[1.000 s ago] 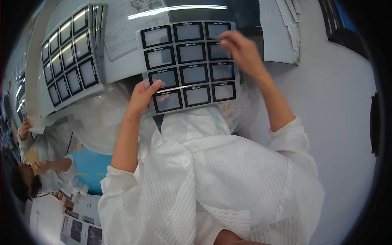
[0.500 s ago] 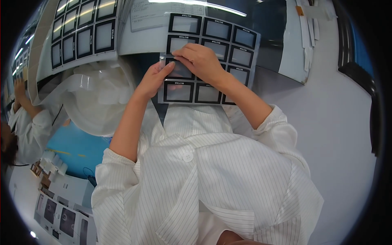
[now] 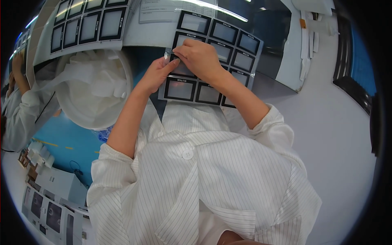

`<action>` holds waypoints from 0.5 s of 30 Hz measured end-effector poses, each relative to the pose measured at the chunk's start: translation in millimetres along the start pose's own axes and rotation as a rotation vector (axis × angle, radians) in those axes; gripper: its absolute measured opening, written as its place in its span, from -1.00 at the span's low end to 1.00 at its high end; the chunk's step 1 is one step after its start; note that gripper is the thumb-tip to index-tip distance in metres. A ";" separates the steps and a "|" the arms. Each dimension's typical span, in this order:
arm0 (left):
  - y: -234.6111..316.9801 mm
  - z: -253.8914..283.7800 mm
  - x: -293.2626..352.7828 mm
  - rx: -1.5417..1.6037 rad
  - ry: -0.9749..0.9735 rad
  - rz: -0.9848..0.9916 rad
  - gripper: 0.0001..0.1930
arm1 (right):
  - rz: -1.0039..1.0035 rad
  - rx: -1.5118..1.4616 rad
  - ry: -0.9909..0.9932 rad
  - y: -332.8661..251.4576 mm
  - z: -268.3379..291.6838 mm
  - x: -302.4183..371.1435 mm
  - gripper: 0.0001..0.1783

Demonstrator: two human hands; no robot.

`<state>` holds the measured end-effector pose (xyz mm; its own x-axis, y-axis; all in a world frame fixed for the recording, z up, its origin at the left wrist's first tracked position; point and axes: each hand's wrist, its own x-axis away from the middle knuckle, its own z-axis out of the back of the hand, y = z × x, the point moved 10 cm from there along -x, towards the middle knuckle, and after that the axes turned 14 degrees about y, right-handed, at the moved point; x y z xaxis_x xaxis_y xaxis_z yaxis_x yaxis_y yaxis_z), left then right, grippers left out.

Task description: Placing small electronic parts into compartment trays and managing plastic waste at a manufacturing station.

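Note:
A clear sheet (image 3: pixel 167 93) printed with several black-framed rectangular windows lies tilted in front of my body, its near edge by my lap. My left hand (image 3: pixel 157 73) grips its left edge, thumb on top and fingers underneath, partly showing through. Above the sheet, close to that same edge, my right hand (image 3: pixel 199 58) is closed with thumb and forefinger pinched together. Whatever sits in this pinch is too small to make out. A shiny transparent bit of film (image 3: pixel 166 56) stands up at the left edge between the two hands. My right hand and forearm cover part of the middle windows.
On the left, a similar framed sheet (image 3: pixel 87 43) lies on the worktop. Below it stands a round white bin (image 3: pixel 127 77) with crumpled translucent film. A dark glossy panel (image 3: pixel 267 41) is beyond my sheet. Far left, a co-worker's arm (image 3: pixel 22 77) shows. White machines (image 3: pixel 61 192) stand lower left.
The whole view has shifted slightly, and the sheet sits a little more tilted. Both hands keep their places at its left edge, the right thumb and forefinger still pinched. The co-worker's arm has moved left.

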<state>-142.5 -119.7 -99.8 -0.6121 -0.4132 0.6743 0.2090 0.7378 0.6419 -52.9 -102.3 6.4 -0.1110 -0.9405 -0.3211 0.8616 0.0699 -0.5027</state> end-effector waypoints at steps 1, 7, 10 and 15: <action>0.5 -0.3 0.0 0.003 0.006 -0.012 -0.67 | -0.002 0.007 -0.004 -0.9 -1.5 -1.0 -0.88; 6.0 -2.6 2.1 0.054 0.058 -0.044 -0.68 | 0.002 0.036 -0.090 -1.6 -8.2 0.4 -0.88; 3.1 3.4 -1.6 0.059 0.046 -0.056 -0.69 | -0.033 0.026 -0.138 8.5 -1.1 8.5 -0.88; -0.7 3.0 0.3 0.011 0.025 -0.008 -0.71 | -0.070 0.050 -0.086 20.0 23.2 19.0 -0.91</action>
<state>-145.2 -118.7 -101.1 -0.5940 -0.4323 0.6785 0.1961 0.7401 0.6433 -26.3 -126.5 8.9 -0.1308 -0.9677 -0.2155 0.8770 -0.0116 -0.4803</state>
